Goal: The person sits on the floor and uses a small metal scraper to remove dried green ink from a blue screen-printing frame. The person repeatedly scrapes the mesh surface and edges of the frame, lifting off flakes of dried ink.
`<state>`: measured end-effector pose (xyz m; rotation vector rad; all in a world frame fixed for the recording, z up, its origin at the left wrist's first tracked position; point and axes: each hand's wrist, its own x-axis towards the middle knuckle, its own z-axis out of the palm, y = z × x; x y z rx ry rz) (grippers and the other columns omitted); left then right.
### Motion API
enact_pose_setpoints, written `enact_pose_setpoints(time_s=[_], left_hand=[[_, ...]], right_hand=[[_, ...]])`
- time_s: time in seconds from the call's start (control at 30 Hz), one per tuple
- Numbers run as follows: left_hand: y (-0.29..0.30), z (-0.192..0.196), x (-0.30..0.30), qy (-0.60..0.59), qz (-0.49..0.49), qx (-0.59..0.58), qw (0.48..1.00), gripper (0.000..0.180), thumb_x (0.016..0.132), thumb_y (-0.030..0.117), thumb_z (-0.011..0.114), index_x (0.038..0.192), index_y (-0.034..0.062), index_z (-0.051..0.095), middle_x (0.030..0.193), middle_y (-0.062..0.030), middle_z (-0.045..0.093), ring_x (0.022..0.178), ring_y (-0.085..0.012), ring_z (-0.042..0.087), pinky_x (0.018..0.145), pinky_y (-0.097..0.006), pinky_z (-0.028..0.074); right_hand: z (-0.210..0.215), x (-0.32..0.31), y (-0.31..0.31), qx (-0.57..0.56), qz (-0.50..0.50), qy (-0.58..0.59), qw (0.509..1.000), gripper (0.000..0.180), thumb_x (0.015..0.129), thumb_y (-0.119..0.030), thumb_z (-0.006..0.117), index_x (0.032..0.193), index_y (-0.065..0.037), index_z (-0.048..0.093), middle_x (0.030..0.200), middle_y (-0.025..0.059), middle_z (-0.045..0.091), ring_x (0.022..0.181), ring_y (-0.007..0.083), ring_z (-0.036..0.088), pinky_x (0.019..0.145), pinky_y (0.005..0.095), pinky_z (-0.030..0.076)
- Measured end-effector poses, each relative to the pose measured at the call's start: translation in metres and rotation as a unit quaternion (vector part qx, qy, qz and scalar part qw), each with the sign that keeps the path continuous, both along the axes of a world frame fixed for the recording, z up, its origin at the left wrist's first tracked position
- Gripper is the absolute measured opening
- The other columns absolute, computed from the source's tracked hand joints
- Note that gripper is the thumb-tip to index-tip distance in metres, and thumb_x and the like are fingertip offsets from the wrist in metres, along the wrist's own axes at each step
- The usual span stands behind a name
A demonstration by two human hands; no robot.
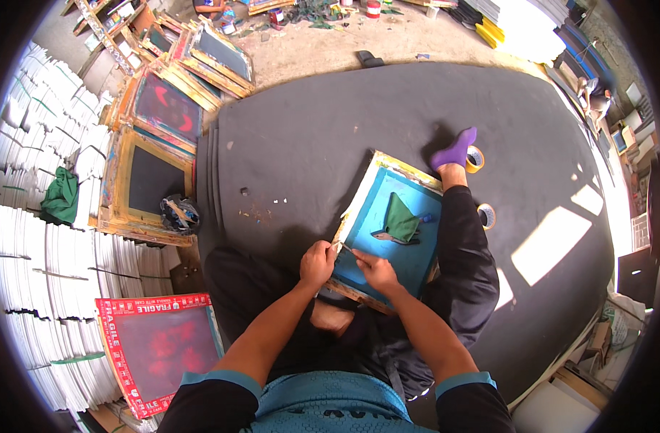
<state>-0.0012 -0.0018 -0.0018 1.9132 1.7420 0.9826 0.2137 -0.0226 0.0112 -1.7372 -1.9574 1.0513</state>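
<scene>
Teal collar, forearms reaching to a blue-meshed screen frame on the lap.
Left hand clenched on its taped edge; right hand pinches a thin strip: pull low, steadily, bracing the frame.

Single head-worn fisheye, looking steeply down, near lap-held screen frame.

The person sits on a dark mat with a blue-meshed screen frame across the lap. The left hand pinches the frame's near edge; the right hand lies just beside it on the mesh. A green cloth lies beyond.
</scene>
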Motion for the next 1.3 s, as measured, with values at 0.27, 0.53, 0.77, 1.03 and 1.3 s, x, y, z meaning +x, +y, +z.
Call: enact_pose_setpoints(time_s=[0.27, 0.53, 0.77, 1.03, 1.3], left_hand=[[0.002, -0.001, 0.005, -0.009, -0.006, 0.009, 1.000, 0.018, 0.099, 0.022, 0.067, 0.096, 0.0056, 0.061, 0.090, -0.0172, 0.070, 0.084, -0.0419, 0.069, 0.075, -0.053, 0.055], [0.001, -0.002, 0.003, -0.004, -0.013, 0.010, 1.000, 0.015, 0.099, 0.020, 0.068, 0.097, 0.0068, 0.061, 0.091, -0.0162, 0.069, 0.085, -0.0411, 0.068, 0.075, -0.052, 0.055], [0.001, -0.001, 0.003, 0.009, -0.015, 0.016, 1.000, 0.014, 0.099, 0.020, 0.067, 0.099, 0.0081, 0.060, 0.094, -0.0134, 0.066, 0.087, -0.0394, 0.067, 0.074, -0.051, 0.055], [-0.002, 0.015, 0.003, 0.046, -0.037, -0.007, 0.998, 0.018, 0.095, 0.025, 0.072, 0.104, 0.0118, 0.065, 0.099, -0.0080, 0.067, 0.092, -0.0332, 0.069, 0.076, -0.047, 0.057], [-0.002, 0.011, 0.001, 0.074, -0.053, -0.018, 0.996, 0.020, 0.093, 0.026, 0.074, 0.109, 0.0141, 0.068, 0.103, -0.0068, 0.067, 0.096, -0.0316, 0.069, 0.077, -0.046, 0.058]], right_hand=[[-0.030, 0.012, 0.012, -0.138, -0.073, 0.259, 0.953, 0.041, 0.106, -0.031, 0.063, 0.146, -0.020, 0.065, 0.090, 0.0069, 0.075, 0.077, 0.0259, 0.071, 0.076, 0.0392, 0.058], [0.002, 0.003, 0.020, -0.176, -0.078, 0.187, 0.963, 0.039, 0.107, -0.031, 0.063, 0.142, -0.014, 0.069, 0.080, 0.0003, 0.062, 0.063, 0.0108, 0.053, 0.061, 0.0295, 0.048], [0.032, 0.007, 0.023, -0.148, -0.056, 0.065, 0.985, 0.038, 0.104, -0.038, 0.063, 0.139, -0.025, 0.070, 0.117, 0.0141, 0.078, 0.097, 0.0312, 0.076, 0.090, 0.0416, 0.059], [0.043, 0.001, 0.018, 0.014, -0.050, -0.137, 0.989, 0.034, 0.104, -0.036, 0.059, 0.137, -0.037, 0.068, 0.101, 0.0174, 0.078, 0.090, 0.0432, 0.075, 0.081, 0.0546, 0.061], [0.039, -0.007, 0.023, 0.014, -0.039, -0.167, 0.985, 0.035, 0.105, -0.035, 0.057, 0.140, -0.035, 0.065, 0.094, 0.0188, 0.076, 0.087, 0.0434, 0.075, 0.079, 0.0551, 0.061]])
